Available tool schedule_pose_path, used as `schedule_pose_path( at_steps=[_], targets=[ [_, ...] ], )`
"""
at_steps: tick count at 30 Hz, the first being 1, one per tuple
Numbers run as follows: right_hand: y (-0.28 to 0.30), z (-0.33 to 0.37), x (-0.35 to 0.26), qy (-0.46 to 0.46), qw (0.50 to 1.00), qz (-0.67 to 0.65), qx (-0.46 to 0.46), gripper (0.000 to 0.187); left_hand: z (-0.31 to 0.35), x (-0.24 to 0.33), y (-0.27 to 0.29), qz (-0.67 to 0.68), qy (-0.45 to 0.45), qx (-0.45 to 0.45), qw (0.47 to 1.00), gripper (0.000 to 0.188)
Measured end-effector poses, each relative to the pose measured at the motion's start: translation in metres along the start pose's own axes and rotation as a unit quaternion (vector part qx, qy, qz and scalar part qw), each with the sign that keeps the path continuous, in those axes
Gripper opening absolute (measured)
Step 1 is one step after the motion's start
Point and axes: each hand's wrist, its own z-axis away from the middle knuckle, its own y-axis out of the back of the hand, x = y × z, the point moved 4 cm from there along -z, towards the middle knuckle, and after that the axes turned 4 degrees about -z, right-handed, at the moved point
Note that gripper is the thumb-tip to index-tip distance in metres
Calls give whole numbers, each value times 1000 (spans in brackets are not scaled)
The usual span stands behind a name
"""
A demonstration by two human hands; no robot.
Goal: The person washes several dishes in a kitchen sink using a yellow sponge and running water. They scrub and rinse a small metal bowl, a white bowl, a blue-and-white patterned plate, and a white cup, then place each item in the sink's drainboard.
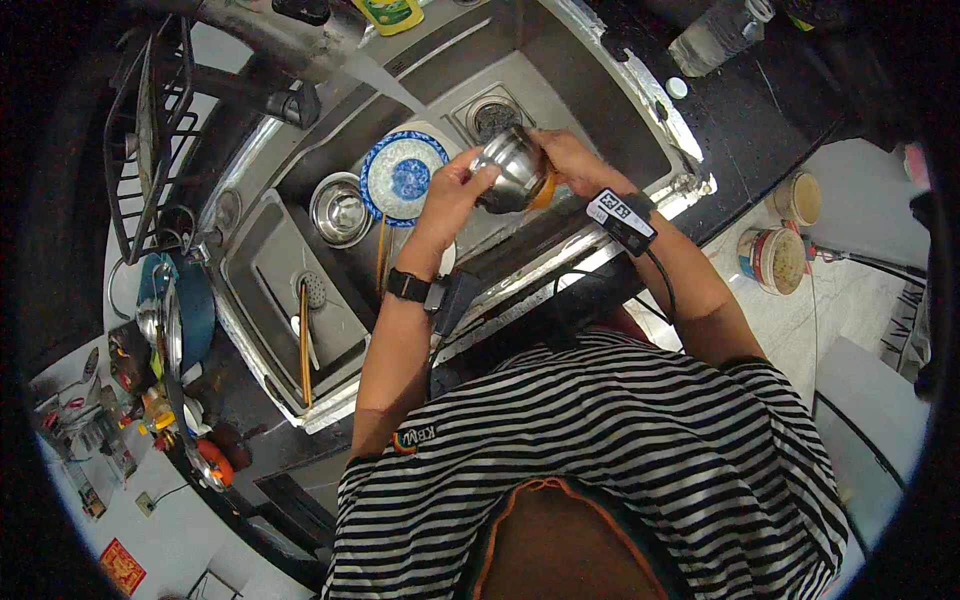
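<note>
From my remote view, the steel bowl point(508, 172) sits mid-frame over the sink point(600, 105), tipped, its mouth direction and long axis unclear to me. The left hand point(456, 196) is closed around its left side; the right hand point(568, 160) curls at its right edge, its grip partly hidden. Printing marks the striped shirt point(620, 430) and right wrist device point(622, 222).

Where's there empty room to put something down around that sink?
Try the black counter bordered by the sink, white cap and clear bottle, or the bare steel between the drain and the sink's right wall. It's crowded around the blue-rimmed plate, small steel bowl and held metal bowl, and beside the blue pot.
</note>
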Motion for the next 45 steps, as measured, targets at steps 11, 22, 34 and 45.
schedule_pose_path(
  at_steps=[11,22,34,45],
  targets=[
    [4,46,-125,228,963,142,12,16,10,-26,28,-115,19,99,988,37],
    [-61,98,-219,486,847,215,-29,13,-10,7,-5,-315,-73,162,932,43],
    [-81,124,-226,468,866,160,-69,15,-29,-23,-34,-511,-73,50,855,35],
    [-107,96,-135,363,858,335,-141,23,9,32,7,-291,-392,219,845,16]
  ],
)
